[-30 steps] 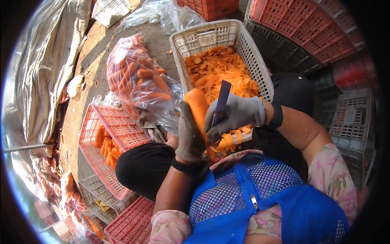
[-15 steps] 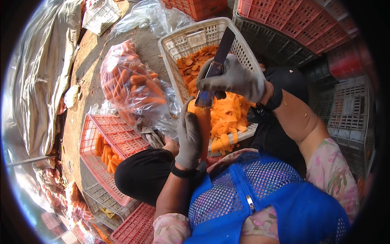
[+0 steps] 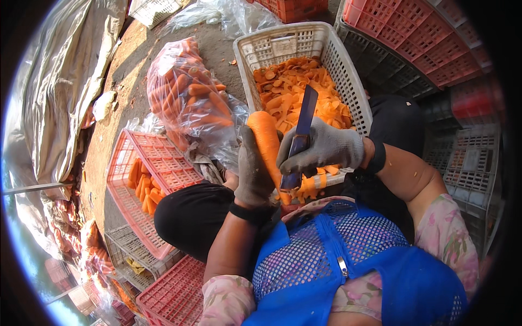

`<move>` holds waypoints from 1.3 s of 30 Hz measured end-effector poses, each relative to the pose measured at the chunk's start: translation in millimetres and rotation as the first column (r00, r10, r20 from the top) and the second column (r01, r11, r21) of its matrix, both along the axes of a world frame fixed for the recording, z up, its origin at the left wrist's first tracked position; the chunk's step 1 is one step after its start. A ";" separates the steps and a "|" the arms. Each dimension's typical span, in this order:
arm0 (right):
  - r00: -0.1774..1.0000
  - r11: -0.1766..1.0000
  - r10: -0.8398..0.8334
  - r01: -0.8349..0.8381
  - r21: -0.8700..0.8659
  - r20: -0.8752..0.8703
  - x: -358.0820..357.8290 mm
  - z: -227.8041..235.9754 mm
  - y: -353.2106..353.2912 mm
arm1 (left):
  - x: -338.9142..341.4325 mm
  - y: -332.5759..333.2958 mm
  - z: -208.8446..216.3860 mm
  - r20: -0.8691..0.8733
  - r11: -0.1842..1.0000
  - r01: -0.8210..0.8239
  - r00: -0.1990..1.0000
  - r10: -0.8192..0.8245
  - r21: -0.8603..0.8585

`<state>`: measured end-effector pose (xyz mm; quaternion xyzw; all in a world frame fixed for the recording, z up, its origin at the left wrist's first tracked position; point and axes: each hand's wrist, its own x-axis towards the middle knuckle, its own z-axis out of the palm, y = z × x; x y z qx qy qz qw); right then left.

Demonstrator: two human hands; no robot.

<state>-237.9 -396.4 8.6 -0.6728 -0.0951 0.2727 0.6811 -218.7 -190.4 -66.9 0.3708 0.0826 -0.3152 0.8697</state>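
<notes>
In my gloved left hand [image 3: 253, 173] is a large peeled-looking carrot [image 3: 263, 138], tilted with its thick end up and away from me. My gloved right hand [image 3: 330, 145] is closed around a peeling knife [image 3: 307, 111], its dark flat blade pointing up and its lower end at the carrot's narrow end near my lap. Whether that end touches the carrot I cannot tell. Just beyond both hands stands a whitish plastic crate [image 3: 348, 81] holding orange peelings and cut carrot slices [image 3: 307, 81]. Its near side is partly hidden by my right hand.
A clear plastic bag of carrots [image 3: 187, 98] lies left of the crate. A tilted pink crate [image 3: 163, 163] with carrots [image 3: 144, 187] sits by my left knee. Stacked red and dark crates [image 3: 408, 38] stand at the right. Crumpled sheeting [image 3: 65, 81] covers the far left.
The knife has come down along the carrot toward me, with my right hand. My left hand has tilted the carrot, and its thick end now shows. The view has shifted slightly.
</notes>
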 end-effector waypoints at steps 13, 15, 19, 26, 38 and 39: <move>0.529 0.709 -0.382 0.694 -0.127 0.757 106.3 -12.1 -84.2 | -23.8 3.4 9.8 0.036 0.988 0.089 0.995 -0.095 0.129; 0.777 0.854 -0.453 0.519 -0.038 0.437 74.4 -8.0 -68.5 | -7.6 5.9 4.3 -0.001 0.984 0.073 0.997 -0.074 0.163; 0.992 0.994 -0.109 0.110 0.008 -0.061 11.4 14.6 -15.9 | -4.2 0.0 -2.7 -0.034 0.993 -0.079 0.996 0.083 0.085; 0.952 0.987 -0.085 0.120 -0.104 0.294 51.1 -16.9 -27.2 | -19.0 -13.7 6.9 0.119 0.953 0.036 0.990 -0.075 0.300; 0.992 0.991 -0.128 0.128 -0.032 0.017 11.4 10.3 -17.4 | 0.5 1.7 -4.5 -0.053 0.990 -0.081 0.995 0.087 0.117; 0.997 1.000 0.028 -0.029 -0.012 -0.074 1.9 19.5 -6.1 | -0.5 1.1 -4.2 -0.049 0.992 -0.096 0.994 0.100 0.087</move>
